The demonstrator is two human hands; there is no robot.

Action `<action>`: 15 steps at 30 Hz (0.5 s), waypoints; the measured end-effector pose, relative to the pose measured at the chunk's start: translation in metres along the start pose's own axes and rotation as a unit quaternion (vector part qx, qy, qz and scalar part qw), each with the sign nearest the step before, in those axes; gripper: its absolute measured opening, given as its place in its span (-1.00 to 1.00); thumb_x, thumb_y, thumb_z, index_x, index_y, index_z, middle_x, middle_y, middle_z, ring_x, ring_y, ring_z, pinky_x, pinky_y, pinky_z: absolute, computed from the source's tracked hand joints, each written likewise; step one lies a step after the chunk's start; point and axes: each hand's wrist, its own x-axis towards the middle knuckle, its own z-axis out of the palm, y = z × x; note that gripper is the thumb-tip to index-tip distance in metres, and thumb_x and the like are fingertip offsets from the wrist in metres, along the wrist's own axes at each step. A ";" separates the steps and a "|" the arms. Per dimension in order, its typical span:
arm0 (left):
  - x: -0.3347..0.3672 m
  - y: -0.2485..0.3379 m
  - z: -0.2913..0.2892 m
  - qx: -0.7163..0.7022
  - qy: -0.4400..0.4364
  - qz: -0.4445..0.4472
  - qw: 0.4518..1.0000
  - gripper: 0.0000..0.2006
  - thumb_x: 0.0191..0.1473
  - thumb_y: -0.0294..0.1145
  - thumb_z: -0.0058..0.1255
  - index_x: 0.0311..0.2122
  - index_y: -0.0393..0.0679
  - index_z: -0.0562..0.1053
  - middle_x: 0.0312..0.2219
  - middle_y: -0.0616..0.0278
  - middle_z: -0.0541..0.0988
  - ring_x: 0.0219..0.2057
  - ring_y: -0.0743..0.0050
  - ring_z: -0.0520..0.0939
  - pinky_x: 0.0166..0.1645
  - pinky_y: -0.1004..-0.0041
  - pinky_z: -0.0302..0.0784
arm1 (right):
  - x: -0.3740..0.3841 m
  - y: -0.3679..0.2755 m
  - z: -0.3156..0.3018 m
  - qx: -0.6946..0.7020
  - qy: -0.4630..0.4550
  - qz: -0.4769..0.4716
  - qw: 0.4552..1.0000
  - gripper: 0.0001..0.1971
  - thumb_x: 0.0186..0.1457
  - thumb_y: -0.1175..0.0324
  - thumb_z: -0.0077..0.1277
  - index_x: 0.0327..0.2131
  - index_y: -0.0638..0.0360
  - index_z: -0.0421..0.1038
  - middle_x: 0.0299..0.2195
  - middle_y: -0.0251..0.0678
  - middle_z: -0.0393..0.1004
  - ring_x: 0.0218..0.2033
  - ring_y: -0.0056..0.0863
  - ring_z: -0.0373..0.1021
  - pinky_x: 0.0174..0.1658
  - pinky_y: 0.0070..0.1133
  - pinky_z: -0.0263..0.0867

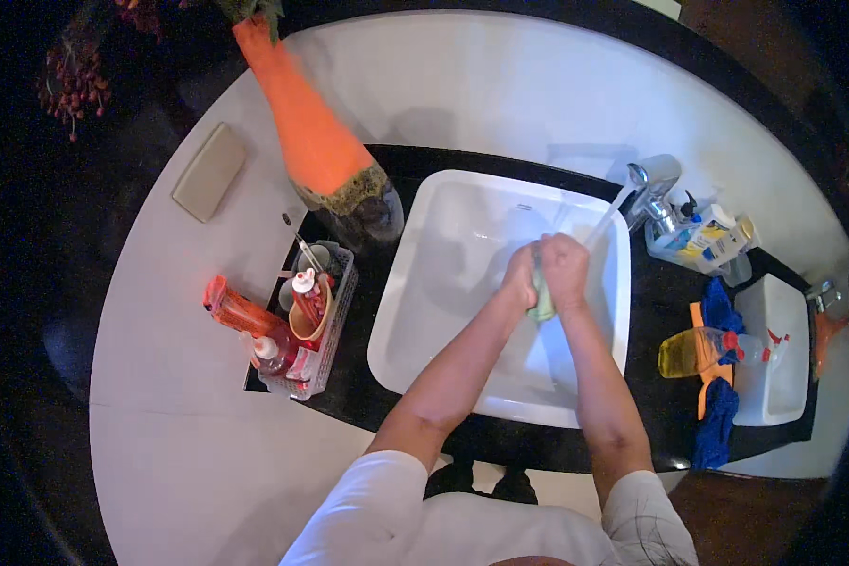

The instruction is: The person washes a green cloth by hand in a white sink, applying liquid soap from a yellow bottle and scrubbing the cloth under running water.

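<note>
A white top [505, 528] with short sleeves [373, 500] leaves both forearms [467, 373] bare.

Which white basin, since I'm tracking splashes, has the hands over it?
The larger white basin: the left hand and right hand hold a pale green item over it, not the smaller basin at right.

Forearms [482, 347] stretched forward, converging; left fingers [526, 257], right fingers [557, 247] curled, close together.
</note>
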 end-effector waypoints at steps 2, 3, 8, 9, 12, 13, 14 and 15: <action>0.003 0.006 -0.017 0.014 -0.002 0.016 1.000 -0.74 0.00 -0.17 -0.19 -0.35 -0.14 0.40 -0.40 0.15 0.49 -0.35 0.32 0.50 -0.15 0.31 0.39 | -0.013 -0.034 0.015 0.033 -0.071 -0.132 0.988 -0.82 -0.20 0.39 -0.05 -0.74 0.24 0.31 -0.68 -0.12 0.32 -0.64 -0.21 0.28 -0.54 -0.39 0.19; 0.008 0.007 -0.025 0.022 -0.025 0.020 0.999 -0.72 0.01 -0.15 -0.21 -0.33 -0.14 0.40 -0.38 0.14 0.48 -0.33 0.31 0.50 -0.14 0.29 0.39 | -0.020 -0.047 0.016 0.001 -0.137 -0.161 0.977 -0.83 -0.21 0.39 -0.06 -0.73 0.25 0.31 -0.64 -0.09 0.34 -0.61 -0.19 0.28 -0.53 -0.38 0.19; -0.020 0.030 0.022 0.069 -0.071 -0.012 0.995 -0.61 0.06 -0.07 -0.30 -0.21 -0.20 0.35 -0.27 0.05 0.44 -0.22 0.23 0.47 -0.04 0.19 0.31 | 0.009 0.050 -0.014 -0.127 0.013 0.015 0.992 -0.72 -0.04 0.26 -0.07 -0.68 0.26 0.33 -0.66 -0.04 0.32 -0.56 -0.12 0.30 -0.45 -0.38 0.21; -0.052 0.043 0.048 0.059 -0.028 -0.026 0.998 -0.58 0.06 -0.07 -0.32 -0.15 -0.23 0.31 -0.21 0.00 0.41 -0.17 0.18 0.44 0.02 0.15 0.25 | 0.011 0.058 -0.018 -0.149 0.040 0.114 0.981 -0.67 -0.01 0.18 -0.12 -0.62 0.28 0.34 -0.60 0.00 0.35 -0.51 -0.08 0.32 -0.41 -0.36 0.22; -0.038 0.071 -0.018 -0.094 -0.142 0.092 0.981 -0.59 0.09 -0.13 -0.39 -0.14 -0.24 0.32 -0.21 0.01 0.43 -0.15 0.19 0.43 0.03 0.16 0.25 | 0.007 0.038 -0.007 -0.133 0.022 0.224 0.965 -0.53 0.04 -0.02 -0.22 -0.39 0.31 0.35 -0.46 0.13 0.39 -0.38 -0.02 0.35 -0.25 -0.30 0.21; -0.026 0.068 -0.038 -0.071 -0.080 0.039 0.993 -0.61 0.10 -0.15 -0.37 -0.14 -0.24 0.33 -0.22 0.06 0.45 -0.17 0.19 0.46 -0.01 0.22 0.31 | 0.007 0.028 -0.005 -0.058 -0.017 0.302 0.951 -0.50 0.01 -0.05 -0.20 -0.31 0.30 0.33 -0.42 0.12 0.39 -0.34 -0.04 0.35 -0.21 -0.33 0.22; -0.020 0.064 -0.035 -0.066 -0.082 0.038 0.994 -0.61 0.10 -0.15 -0.37 -0.14 -0.24 0.33 -0.22 0.06 0.45 -0.17 0.19 0.46 -0.01 0.22 0.31 | 0.009 0.025 -0.006 0.014 -0.049 0.376 0.925 -0.45 -0.01 -0.08 -0.17 -0.22 0.30 0.31 -0.38 0.11 0.40 -0.31 -0.06 0.36 -0.17 -0.36 0.22; -0.013 0.056 -0.031 -0.004 -0.086 0.024 0.996 -0.61 0.09 -0.15 -0.33 -0.13 -0.25 0.32 -0.20 0.05 0.44 -0.14 0.17 0.44 0.01 0.22 0.29 | 0.005 0.028 -0.001 0.017 -0.046 0.375 0.926 -0.45 -0.01 -0.08 -0.17 -0.22 0.30 0.31 -0.38 0.11 0.40 -0.31 -0.06 0.36 -0.17 -0.36 0.22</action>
